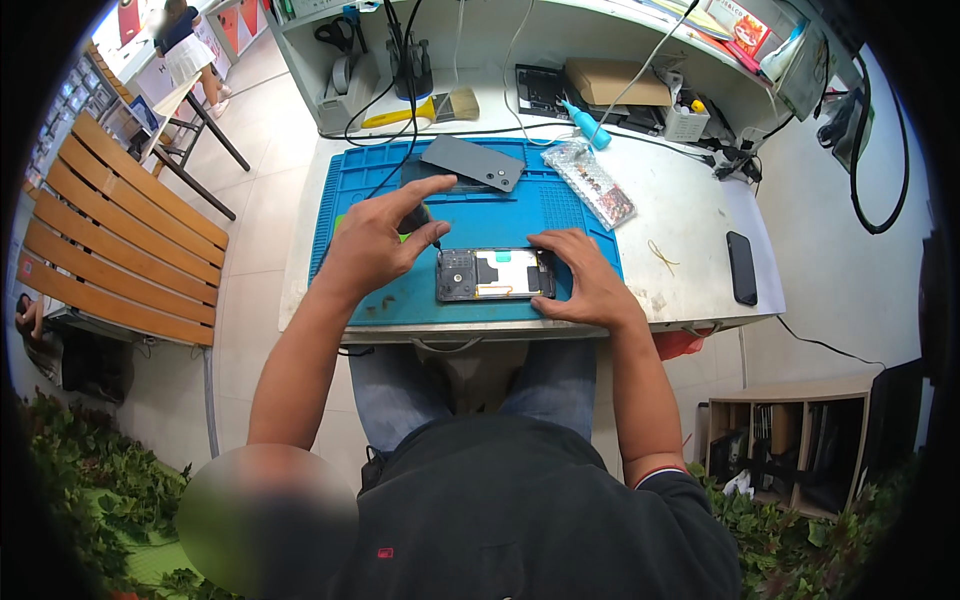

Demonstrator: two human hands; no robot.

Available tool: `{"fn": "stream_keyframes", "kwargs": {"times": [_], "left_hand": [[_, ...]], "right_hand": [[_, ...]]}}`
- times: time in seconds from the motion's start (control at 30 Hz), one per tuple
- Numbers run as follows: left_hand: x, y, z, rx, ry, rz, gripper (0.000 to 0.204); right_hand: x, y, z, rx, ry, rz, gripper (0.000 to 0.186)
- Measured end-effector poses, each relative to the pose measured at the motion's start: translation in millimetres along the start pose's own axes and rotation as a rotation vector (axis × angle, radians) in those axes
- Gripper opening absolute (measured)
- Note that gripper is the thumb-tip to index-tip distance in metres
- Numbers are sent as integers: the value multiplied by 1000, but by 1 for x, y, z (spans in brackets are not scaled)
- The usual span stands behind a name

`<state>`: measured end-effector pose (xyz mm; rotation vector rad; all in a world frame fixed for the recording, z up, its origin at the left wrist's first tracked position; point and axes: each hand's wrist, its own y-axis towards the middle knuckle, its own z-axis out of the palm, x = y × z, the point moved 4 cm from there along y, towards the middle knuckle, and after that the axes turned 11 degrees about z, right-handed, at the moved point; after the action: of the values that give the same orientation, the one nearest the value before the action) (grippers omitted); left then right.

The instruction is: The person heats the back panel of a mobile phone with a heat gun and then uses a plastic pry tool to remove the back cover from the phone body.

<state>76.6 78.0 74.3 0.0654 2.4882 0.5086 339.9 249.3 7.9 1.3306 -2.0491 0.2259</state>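
Observation:
An opened smartphone (pixel 495 277), its inner parts and pale battery area showing, lies lengthwise on a blue repair mat (pixel 590 225). My right hand (pixel 597 285) grips the phone's right end, fingers on the far edge and thumb on the near one. In my left hand (pixel 375 245) is a dark screwdriver (pixel 424 218), partly hidden by the fingers; its tip comes down at the phone's far left corner. Something green shows behind that hand. A grey back cover (pixel 468 160) with camera holes rests farther back on the mat.
A bubble-wrap pouch (pixel 592 185) overlaps the mat's right side, near a blue bottle (pixel 587 124). Farther right lies a black phone (pixel 741 268). At the back are a yellow-handled brush (pixel 425 108) and hanging cables (pixel 402 60). A slatted wooden bench (pixel 130 230) stands left.

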Motion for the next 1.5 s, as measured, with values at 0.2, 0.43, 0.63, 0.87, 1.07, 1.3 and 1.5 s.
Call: {"fn": "stream_keyframes", "kwargs": {"times": [0.2, 0.43, 0.63, 0.87, 1.07, 1.3, 1.5], "left_hand": [[-4, 2, -1, 8, -48, -45, 68], [-5, 7, 0, 39, -89, -38, 72], [-6, 1, -1, -13, -92, -18, 73], [-7, 5, -2, -15, -138, 19, 65], [0, -1, -5, -26, -103, 22, 65], [3, -1, -2, -29, -218, -3, 81], [23, -18, 10, -251, -239, -69, 84]], "right_hand": [[-2, -7, 1, -66, 41, 9, 82], [-2, -10, -1, -85, 34, 11, 81], [2, -6, 2, -79, 56, 25, 77], [2, -12, -1, -99, 24, 24, 72], [5, -9, 0, -85, 59, 28, 71], [0, -6, -13, 14, 156, 120, 66], [26, 9, -22, -147, 80, 93, 59]]}}
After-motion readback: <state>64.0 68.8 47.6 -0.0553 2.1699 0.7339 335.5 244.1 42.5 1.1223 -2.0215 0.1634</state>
